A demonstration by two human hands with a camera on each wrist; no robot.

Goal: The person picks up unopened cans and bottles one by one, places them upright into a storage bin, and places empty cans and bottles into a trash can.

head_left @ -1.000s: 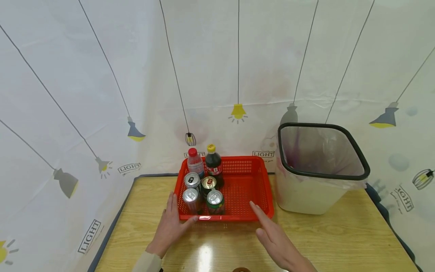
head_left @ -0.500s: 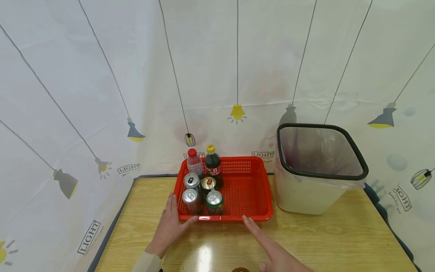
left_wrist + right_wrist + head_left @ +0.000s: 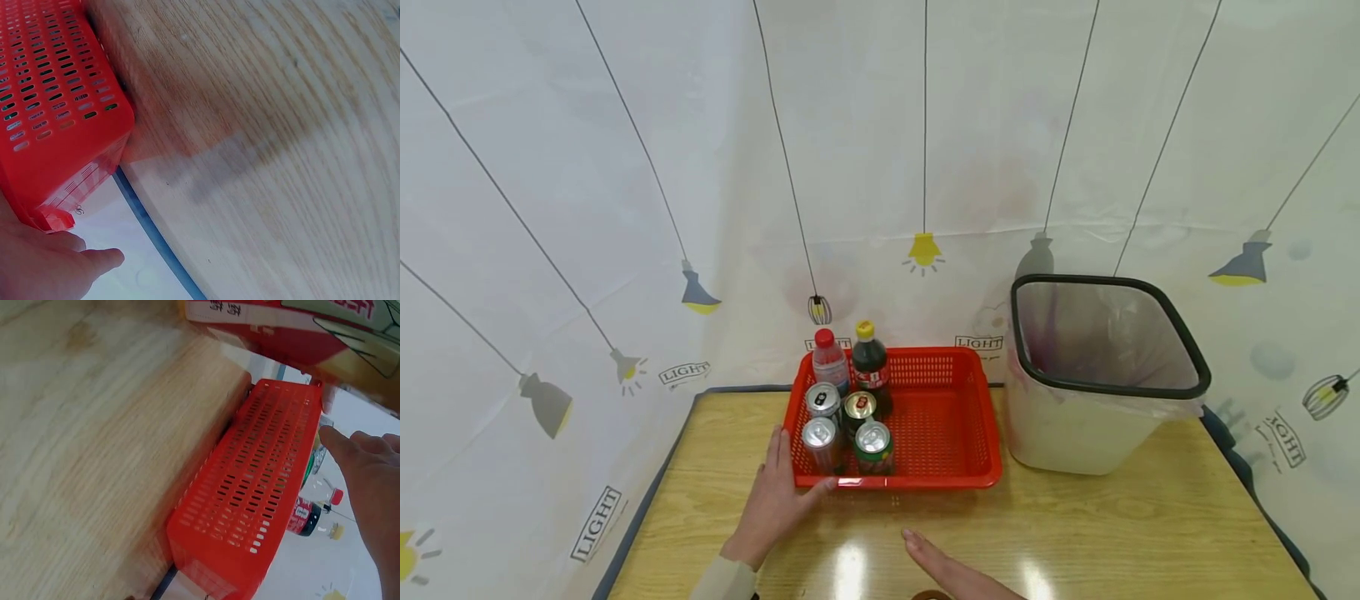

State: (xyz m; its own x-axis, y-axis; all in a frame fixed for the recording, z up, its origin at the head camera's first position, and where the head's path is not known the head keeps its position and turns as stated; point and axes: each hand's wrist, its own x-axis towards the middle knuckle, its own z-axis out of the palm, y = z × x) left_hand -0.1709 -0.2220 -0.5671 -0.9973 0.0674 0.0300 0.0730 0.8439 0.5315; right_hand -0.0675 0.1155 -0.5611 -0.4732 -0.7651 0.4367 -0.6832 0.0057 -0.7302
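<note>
My left hand rests on the front left corner of a red plastic basket, fingers straight along its side and thumb at the front rim. Inside, on the left, stand a cola bottle with a yellow cap, a clear bottle with a red cap, and several drink cans. My right hand is in front of the basket, fingers straight, holding nothing. Close under it, a brown round thing is cut off by the lower edge. The right wrist view shows a red and yellow printed package near the right hand.
A whitish bin with a black rim and a plastic bag liner stands on the wooden table, right of the basket. Behind the table hangs a white cloth printed with lamps.
My right hand has moved from the basket's front right rim down and left, toward the front of the table. The left hand has stayed at the basket's corner.
</note>
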